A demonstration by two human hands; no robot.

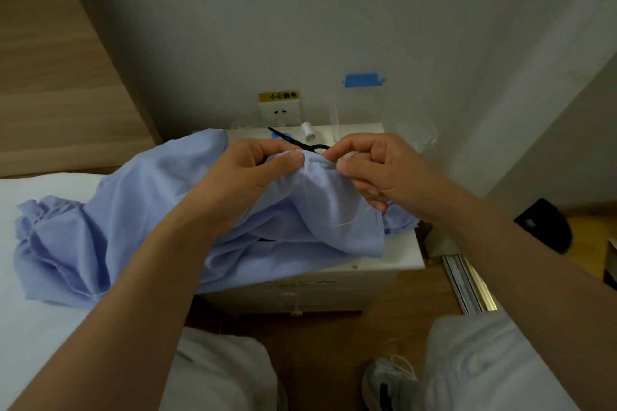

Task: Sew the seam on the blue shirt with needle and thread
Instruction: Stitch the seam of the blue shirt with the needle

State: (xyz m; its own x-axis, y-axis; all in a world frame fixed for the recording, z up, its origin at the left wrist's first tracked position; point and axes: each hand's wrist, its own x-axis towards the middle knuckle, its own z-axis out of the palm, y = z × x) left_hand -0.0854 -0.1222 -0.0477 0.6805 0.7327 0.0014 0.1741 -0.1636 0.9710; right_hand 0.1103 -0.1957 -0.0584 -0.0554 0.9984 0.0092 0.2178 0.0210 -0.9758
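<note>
A light blue shirt lies crumpled across the bed and the white bedside cabinet. My left hand pinches a raised fold of the shirt between thumb and fingers. Just to its right, my right hand pinches the same fold at the seam edge, thumb against forefinger. The needle itself is too small to make out. A thin white thread loops down from my right hand over the cloth.
Black scissors and a white thread spool lie on the cabinet top behind my hands, beside a clear plastic container. A wall socket sits above. White bed at left, wooden floor below, my knees and shoe near the bottom.
</note>
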